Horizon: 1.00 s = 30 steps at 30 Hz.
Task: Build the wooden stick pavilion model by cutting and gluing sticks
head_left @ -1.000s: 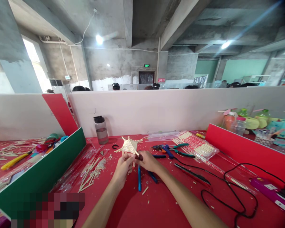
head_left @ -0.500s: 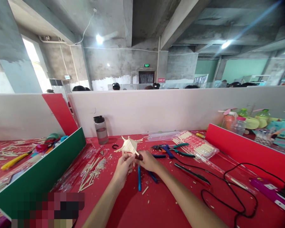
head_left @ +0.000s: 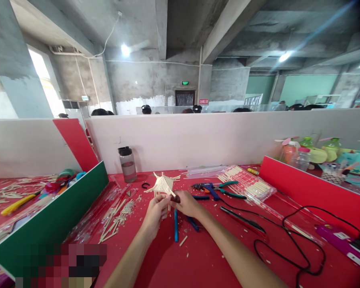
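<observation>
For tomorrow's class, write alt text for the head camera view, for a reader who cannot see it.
Two bare hands, left hand and right hand, meet at a small pavilion model made of pale wooden sticks over a red table. Blue-handled pliers, loose sticks, a glue gun and a grey water bottle lie around them.

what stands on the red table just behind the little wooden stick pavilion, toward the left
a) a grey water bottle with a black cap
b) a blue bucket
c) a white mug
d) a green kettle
a: a grey water bottle with a black cap stands upright by the white partition, behind and left of the small wooden stick pavilion that both hands work on.
</observation>
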Motion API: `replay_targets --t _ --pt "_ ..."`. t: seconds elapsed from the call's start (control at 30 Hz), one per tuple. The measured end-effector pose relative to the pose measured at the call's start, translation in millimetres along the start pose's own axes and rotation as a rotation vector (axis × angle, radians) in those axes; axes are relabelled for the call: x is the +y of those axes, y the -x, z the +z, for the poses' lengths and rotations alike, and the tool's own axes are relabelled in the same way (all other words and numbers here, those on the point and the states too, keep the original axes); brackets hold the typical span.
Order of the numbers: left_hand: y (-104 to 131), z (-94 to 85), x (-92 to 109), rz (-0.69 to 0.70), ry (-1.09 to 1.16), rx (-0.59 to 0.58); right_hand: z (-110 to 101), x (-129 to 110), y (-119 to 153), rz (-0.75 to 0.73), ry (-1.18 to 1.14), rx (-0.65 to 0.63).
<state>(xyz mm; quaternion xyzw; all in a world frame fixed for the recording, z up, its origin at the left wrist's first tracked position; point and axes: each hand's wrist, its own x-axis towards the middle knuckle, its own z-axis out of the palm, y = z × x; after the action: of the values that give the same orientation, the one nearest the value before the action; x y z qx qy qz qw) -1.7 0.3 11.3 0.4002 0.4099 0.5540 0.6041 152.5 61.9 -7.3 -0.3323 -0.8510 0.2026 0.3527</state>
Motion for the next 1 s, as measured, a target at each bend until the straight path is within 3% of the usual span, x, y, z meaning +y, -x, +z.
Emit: replay_targets --t 0.4,0.73,1.0 --pt "0.8 0.8 -1.7 0.0 0.011 0.003 -0.6 -1.9 0.6 0.003 -0.004 0.004" --pt "0.5 -2.2 -3.5 -0.058 0.176 -0.068 0.4 -0.7 0.8 0.005 -0.047 0.004" --pt "1.8 -1.4 -2.8 -0.07 0.215 -0.056 -0.8 -2.3 0.0 0.011 -0.056 -0.001"
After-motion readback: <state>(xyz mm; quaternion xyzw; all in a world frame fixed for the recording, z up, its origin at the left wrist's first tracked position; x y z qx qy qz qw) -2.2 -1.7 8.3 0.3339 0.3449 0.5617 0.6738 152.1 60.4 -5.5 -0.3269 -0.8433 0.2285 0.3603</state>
